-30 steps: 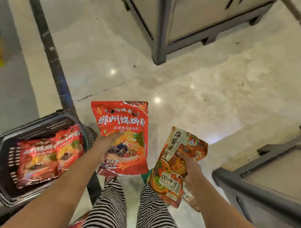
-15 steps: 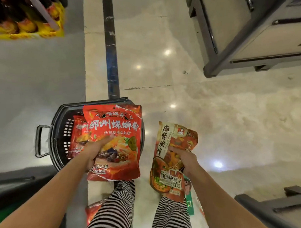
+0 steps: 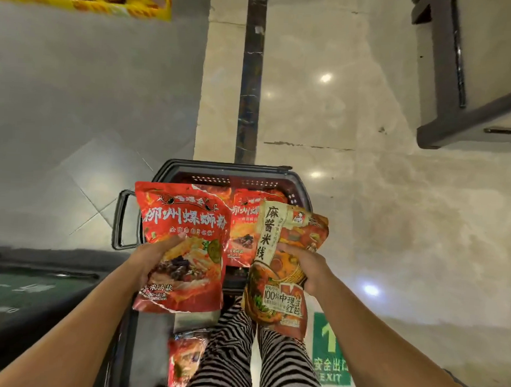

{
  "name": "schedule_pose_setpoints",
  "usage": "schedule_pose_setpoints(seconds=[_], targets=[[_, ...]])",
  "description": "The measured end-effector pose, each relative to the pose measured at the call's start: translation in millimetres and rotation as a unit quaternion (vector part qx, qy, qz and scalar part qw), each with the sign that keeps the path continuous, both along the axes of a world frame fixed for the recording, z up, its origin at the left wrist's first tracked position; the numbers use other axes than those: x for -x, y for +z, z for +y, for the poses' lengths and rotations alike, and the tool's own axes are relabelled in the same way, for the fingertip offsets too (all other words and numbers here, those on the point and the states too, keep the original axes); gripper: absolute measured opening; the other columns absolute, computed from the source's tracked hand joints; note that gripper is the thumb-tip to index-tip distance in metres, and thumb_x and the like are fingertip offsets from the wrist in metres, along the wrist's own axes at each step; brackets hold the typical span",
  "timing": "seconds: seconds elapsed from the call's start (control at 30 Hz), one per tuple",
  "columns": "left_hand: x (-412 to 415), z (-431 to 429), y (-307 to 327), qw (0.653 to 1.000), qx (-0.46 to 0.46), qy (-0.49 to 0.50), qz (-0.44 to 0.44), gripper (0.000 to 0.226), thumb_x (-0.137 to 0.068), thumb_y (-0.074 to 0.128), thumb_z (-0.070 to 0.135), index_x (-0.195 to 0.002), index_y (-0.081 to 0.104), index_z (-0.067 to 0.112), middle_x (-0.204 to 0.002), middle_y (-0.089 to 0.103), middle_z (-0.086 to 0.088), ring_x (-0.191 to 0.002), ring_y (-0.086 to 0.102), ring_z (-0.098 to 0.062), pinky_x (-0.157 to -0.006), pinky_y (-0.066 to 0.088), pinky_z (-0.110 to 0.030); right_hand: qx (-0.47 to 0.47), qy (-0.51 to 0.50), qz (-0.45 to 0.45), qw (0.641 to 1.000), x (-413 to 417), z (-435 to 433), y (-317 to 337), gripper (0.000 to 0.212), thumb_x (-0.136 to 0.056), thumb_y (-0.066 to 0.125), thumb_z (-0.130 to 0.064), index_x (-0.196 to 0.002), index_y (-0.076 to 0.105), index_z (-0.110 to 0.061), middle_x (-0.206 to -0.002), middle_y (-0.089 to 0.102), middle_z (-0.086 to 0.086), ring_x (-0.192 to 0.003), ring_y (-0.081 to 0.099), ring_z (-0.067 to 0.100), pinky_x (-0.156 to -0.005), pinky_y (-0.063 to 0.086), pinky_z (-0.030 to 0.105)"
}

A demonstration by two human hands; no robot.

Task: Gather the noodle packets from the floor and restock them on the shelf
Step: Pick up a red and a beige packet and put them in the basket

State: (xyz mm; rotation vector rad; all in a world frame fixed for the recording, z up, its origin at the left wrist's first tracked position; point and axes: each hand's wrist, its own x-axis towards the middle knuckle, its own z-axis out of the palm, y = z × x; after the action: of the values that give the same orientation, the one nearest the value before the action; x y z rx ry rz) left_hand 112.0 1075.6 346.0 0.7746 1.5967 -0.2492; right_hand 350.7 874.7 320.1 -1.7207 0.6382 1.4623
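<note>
Over marble (image 3: 363, 226) (basket (image 3: 211, 178) below), left grip (image 3: 156, 256) clasps red packet (image 3: 184, 217), right grip (image 3: 304, 264) orange packet (image 3: 276, 304).

Red packet (image 3: 184, 219), orange-and-cream packet (image 3: 286, 281), black basket (image 3: 168, 170), zebra-striped trousers (image 3: 228, 351)

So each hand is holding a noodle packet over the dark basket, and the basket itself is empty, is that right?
Not quite: the basket is not empty. The head view shows a loose red packet lying in it. The rest holds: the left hand grips a large red packet and the right hand an orange packet over it.
</note>
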Motion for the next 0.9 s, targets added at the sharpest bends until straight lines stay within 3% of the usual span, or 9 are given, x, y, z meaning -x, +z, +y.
schedule_pose_setpoints(seconds=[0.17, 0.27, 0.33, 0.47, 0.53, 0.6, 0.7, 0.8, 0.9], targets=[[7.1, 30.1, -58.4, 1.0, 0.002, -0.026, 0.001, 0.072, -0.061, 0.081, 0.046, -0.113, 0.061, 0.0, -0.099, 0.072, -0.02, -0.073, 0.073, -0.036, -0.054, 0.058, -0.036, 0.005, 0.061, 0.013, 0.998, -4.7, 38.4, -67.7, 0.056, -0.063, 0.09, -0.018, -0.114, 0.07, -0.009, -0.098, 0.075, 0.015, -0.086, 0.074, 0.033, -0.074, 0.06, 0.048], [6.6, 42.8, -102.6, 0.999, 0.019, -0.048, 0.003, 0.076, -0.056, 0.08, 0.049, -0.111, 0.06, 0.001, -0.101, 0.07, -0.02, -0.072, 0.072, -0.034, -0.059, 0.06, -0.038, 0.006, 0.086, 0.02, 0.996, -5.8, 57.0, -114.1, 0.069, -0.053, 0.094, -0.027, -0.116, 0.069, -0.013, -0.103, 0.075, 0.012, -0.091, 0.073, 0.031, -0.083, 0.058, 0.051], [6.6, 50.0, -134.5, 0.998, 0.028, -0.061, 0.006, 0.068, -0.066, 0.078, 0.048, -0.11, 0.062, 0.0, -0.096, 0.069, -0.019, -0.066, 0.07, -0.029, -0.056, 0.06, -0.034, 0.015, 0.103, 0.036, 0.994, -4.5, 66.7, -146.5, 0.077, -0.045, 0.097, -0.033, -0.115, 0.07, -0.016, -0.11, 0.073, 0.011, -0.097, 0.072, 0.03, -0.089, 0.056, 0.052], [11.5, 54.8, -197.9, 0.997, -0.011, -0.072, 0.038, 0.057, -0.076, 0.079, 0.043, -0.111, 0.067, 0.0, -0.104, 0.07, -0.015, -0.084, 0.069, -0.031, -0.082, 0.059, -0.043, -0.004, 0.135, 0.054, 0.989, 2.5, 87.0, -188.9, 0.03, -0.081, 0.078, -0.029, -0.106, 0.072, -0.015, -0.111, 0.072, 0.01, -0.105, 0.067, 0.028, -0.1, 0.049, 0.048], [7.3, 46.3, -215.5, 0.982, -0.102, -0.119, 0.103, 0.054, -0.078, 0.08, 0.044, -0.111, 0.068, 0.004, -0.105, 0.07, -0.009, -0.091, 0.067, -0.027, -0.08, 0.053, -0.035, 0.038, 0.105, 0.005, 0.994, 7.3, 91.3, -206.2, 0.038, -0.079, 0.08, -0.026, -0.11, 0.066, -0.01, -0.11, 0.069, 0.008, -0.105, 0.065, 0.028, -0.098, 0.05, 0.047], [-3.0, 33.5, -219.6, 0.934, -0.211, -0.205, 0.202, 0.068, -0.077, 0.078, 0.052, -0.124, 0.056, 0.008, -0.112, 0.066, -0.012, -0.101, 0.064, -0.033, -0.079, 0.046, -0.038, 0.109, 0.1, -0.126, 0.981, 14.7, 92.4, -215.5, 0.058, -0.075, 0.085, -0.028, -0.121, 0.058, -0.006, -0.116, 0.064, 0.007, -0.11, 0.061, 0.028, -0.099, 0.05, 0.043], [-12.8, 10.2, -216.3, 0.831, -0.355, -0.349, 0.246, 0.095, -0.084, 0.072, 0.047, -0.155, 0.014, 0.018, -0.15, 0.033, -0.025, -0.134, 0.038, -0.041, -0.107, 0.033, -0.048, 0.157, 0.247, -0.264, 0.919, 30.8, 88.4, -212.1, 0.078, -0.076, 0.083, -0.036, -0.134, 0.042, -0.005, -0.128, 0.061, 0.014, -0.116, 0.06, 0.033, -0.096, 0.05, 0.038], [-10.1, -2.2, -222.0, 0.72, -0.397, -0.538, 0.186, 0.097, -0.1, 0.054, 0.034, -0.15, -0.029, 0.028, -0.156, -0.035, -0.017, -0.148, -0.02, -0.033, -0.121, -0.006, -0.048, 0.136, 0.309, -0.255, 0.906, 46.6, 86.9, -211.6, 0.107, -0.069, 0.084, -0.049, -0.146, 0.023, -0.006, -0.142, 0.049, 0.015, -0.126, 0.052, 0.035, -0.103, 0.047, 0.039], [6.4, -1.8, -238.1, 0.662, -0.36, -0.64, 0.148, 0.09, -0.096, 0.022, 0.071, -0.146, -0.038, 0.025, -0.152, -0.045, -0.012, -0.141, -0.04, -0.025, -0.117, -0.021, -0.047, 0.181, 0.365, -0.252, 0.878, 56.8, 87.2, -219.1, 0.115, -0.064, 0.082, -0.06, -0.145, 0.023, -0.004, -0.145, 0.041, 0.021, -0.134, 0.041, 0.038, -0.107, 0.042, 0.043]])
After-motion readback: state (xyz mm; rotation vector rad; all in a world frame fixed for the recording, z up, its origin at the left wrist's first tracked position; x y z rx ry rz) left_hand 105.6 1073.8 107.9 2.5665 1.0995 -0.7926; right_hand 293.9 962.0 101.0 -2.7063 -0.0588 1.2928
